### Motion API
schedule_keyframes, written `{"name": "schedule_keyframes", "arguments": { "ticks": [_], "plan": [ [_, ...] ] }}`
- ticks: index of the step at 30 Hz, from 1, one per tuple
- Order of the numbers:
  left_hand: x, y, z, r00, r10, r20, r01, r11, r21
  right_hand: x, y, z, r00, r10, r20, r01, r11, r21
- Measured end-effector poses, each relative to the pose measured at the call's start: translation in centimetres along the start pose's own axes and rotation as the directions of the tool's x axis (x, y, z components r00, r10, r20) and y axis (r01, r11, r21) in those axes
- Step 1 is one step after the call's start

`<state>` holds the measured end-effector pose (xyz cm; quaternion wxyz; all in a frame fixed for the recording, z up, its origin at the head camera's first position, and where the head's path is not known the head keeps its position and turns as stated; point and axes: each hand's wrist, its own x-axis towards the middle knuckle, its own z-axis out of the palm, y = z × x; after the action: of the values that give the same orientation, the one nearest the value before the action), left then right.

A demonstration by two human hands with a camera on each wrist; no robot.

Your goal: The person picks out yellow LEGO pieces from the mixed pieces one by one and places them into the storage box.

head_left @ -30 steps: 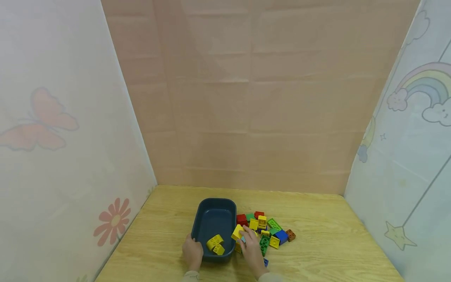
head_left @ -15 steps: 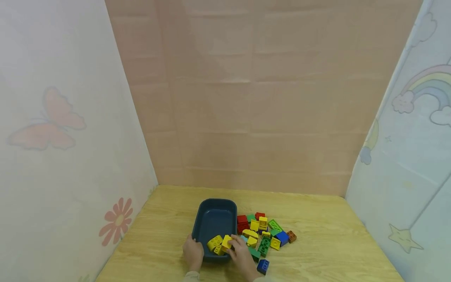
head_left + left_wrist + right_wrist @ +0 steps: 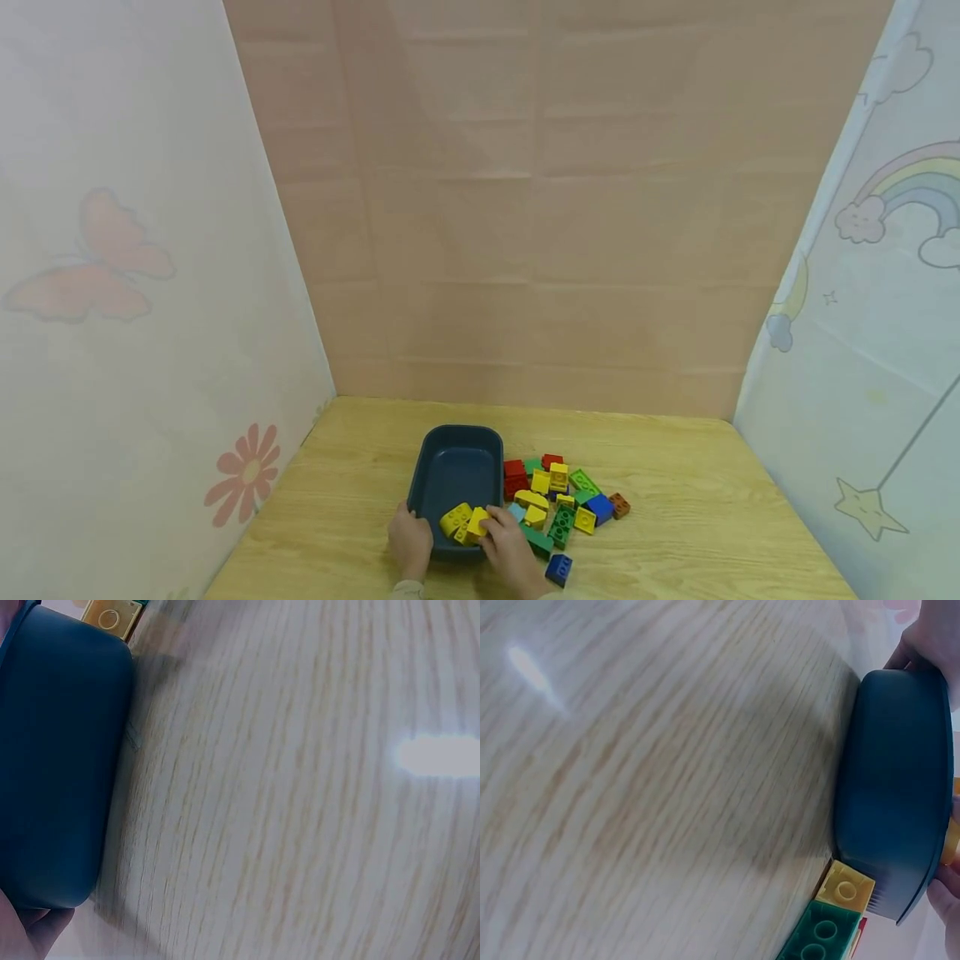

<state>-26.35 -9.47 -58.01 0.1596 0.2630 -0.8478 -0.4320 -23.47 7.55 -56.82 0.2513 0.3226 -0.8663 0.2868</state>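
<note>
A dark blue tray (image 3: 459,479) stands on the table, with yellow toy bricks (image 3: 454,518) in its near end. My left hand (image 3: 410,542) grips the tray's left rim near the front corner; in the left wrist view its fingers (image 3: 51,928) lie against the tray's outer wall (image 3: 60,757). Over the near right corner, my right hand (image 3: 513,550) pinches a yellow brick (image 3: 477,522) inside the rim, close over the other yellow ones. In the right wrist view that hand's fingertips (image 3: 943,898) show at the rim, with part of the held brick (image 3: 951,841) beyond it.
Right of the tray lies a loose pile of bricks: red (image 3: 515,478), yellow (image 3: 558,476), dark green (image 3: 562,526), blue (image 3: 600,507) and brown (image 3: 619,505). A blue brick (image 3: 558,569) lies nearer the front. Sheets enclose the wooden table (image 3: 697,500) on the left, back and right.
My right hand has carried the yellow brick left from the pile, over the tray's right rim and down among the other yellow bricks. The left hand keeps its hold on the tray.
</note>
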Motion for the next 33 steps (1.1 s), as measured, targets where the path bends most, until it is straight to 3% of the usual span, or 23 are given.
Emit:
{"name": "schedule_keyframes", "arguments": {
  "ticks": [10, 16, 25, 33],
  "plan": [
    [-0.05, -0.04, -0.1, 1.0, -0.003, 0.016, 0.003, 1.0, -0.002, 0.13, -0.23, 0.11, 1.0, -0.013, 0.023, 0.013, 0.999, -0.037],
    [0.04, 0.02, -0.04, 1.0, -0.003, 0.012, 0.003, 1.0, -0.004, 0.27, -0.06, 0.33, 0.997, -0.074, 0.024, 0.076, 0.99, -0.116],
    [-0.02, 0.07, -0.14, 1.0, 0.01, -0.002, -0.01, 1.0, 0.008, 0.32, 0.29, 0.99, 0.984, -0.18, -0.003, 0.178, 0.974, -0.14],
    [0.03, 0.15, -0.11, 1.0, -0.006, 0.01, 0.006, 1.0, 0.009, 0.27, 0.02, 0.71, 0.991, -0.13, 0.033, 0.134, 0.982, -0.134]
  ]
}}
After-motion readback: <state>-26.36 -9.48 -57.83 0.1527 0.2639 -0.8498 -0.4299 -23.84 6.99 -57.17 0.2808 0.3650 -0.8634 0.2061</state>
